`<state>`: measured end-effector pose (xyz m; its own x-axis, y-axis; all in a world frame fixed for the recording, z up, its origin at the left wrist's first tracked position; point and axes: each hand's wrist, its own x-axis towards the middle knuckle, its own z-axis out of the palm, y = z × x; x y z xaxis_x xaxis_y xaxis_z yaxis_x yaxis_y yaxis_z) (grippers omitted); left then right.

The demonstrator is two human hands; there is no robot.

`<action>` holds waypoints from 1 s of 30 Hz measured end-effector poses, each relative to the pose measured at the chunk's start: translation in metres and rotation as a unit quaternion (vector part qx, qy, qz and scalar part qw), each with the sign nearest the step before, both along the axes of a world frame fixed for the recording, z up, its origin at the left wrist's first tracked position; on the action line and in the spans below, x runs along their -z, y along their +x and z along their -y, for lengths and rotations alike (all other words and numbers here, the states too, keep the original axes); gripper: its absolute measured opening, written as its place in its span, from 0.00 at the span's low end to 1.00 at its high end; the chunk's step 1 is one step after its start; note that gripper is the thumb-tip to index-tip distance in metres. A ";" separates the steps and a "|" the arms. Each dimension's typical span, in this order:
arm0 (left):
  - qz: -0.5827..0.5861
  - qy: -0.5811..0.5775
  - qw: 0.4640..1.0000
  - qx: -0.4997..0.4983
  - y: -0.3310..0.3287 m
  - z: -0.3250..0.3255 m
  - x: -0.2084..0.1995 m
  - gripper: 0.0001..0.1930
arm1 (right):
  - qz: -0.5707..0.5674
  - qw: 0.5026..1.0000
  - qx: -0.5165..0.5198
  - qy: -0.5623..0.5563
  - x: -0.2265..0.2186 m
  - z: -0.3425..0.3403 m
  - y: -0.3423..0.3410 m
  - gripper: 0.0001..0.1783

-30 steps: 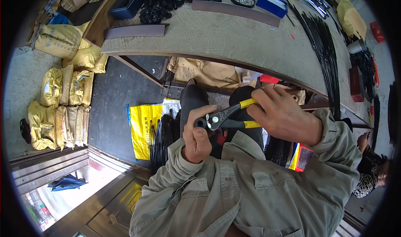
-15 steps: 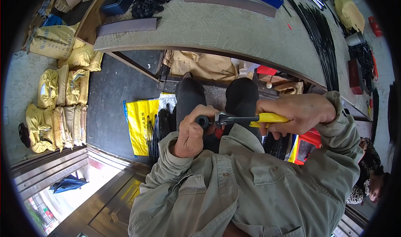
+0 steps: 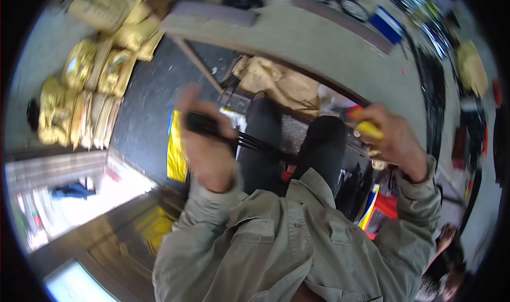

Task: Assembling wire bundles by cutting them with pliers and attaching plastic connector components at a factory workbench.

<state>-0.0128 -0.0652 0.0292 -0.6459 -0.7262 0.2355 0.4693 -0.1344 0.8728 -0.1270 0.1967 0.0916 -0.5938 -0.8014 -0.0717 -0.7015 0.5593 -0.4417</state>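
Observation:
Both hands are blurred by motion. My left hand (image 3: 207, 148) is raised left of my knees with a dark black piece (image 3: 202, 124) across its palm, the thumb lifted away. Thin black rods (image 3: 260, 145) run from that hand toward the right, over my lap; whether they join the black piece I cannot tell. My right hand (image 3: 398, 140) is closed round yellow-handled pliers (image 3: 370, 129), held apart on the right, near the bench edge. Their metal jaws are too smeared to make out.
The bench (image 3: 340, 47) curves ahead with long black strips (image 3: 431, 100), a blue box (image 3: 387, 24) and metal rods (image 3: 425, 25). Yellow sacks (image 3: 79, 110) are stacked at left. Brown paper (image 3: 276, 78) lies under the bench. Another person (image 3: 449, 270) shows at lower right.
The hands have moved apart: the left up and left with the black piece, the right to the right with the pliers, whose jaws have left the piece. The view has turned.

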 end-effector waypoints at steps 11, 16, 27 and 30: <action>-0.090 -0.273 0.944 -0.160 0.058 0.120 -0.019 0.28 | -0.256 0.946 0.187 0.073 0.063 -0.093 -0.097 0.21; 0.370 -0.284 0.883 0.055 0.016 0.140 0.171 0.19 | -0.308 0.903 0.300 0.005 0.094 -0.141 -0.094 0.26; 0.574 -0.478 0.652 0.129 -0.009 0.103 0.295 0.28 | -0.242 0.768 0.538 0.249 0.090 -0.225 -0.086 0.20; 0.483 -0.519 0.687 0.158 -0.016 0.070 0.262 0.26 | -0.240 0.768 0.526 0.277 0.087 -0.209 -0.092 0.18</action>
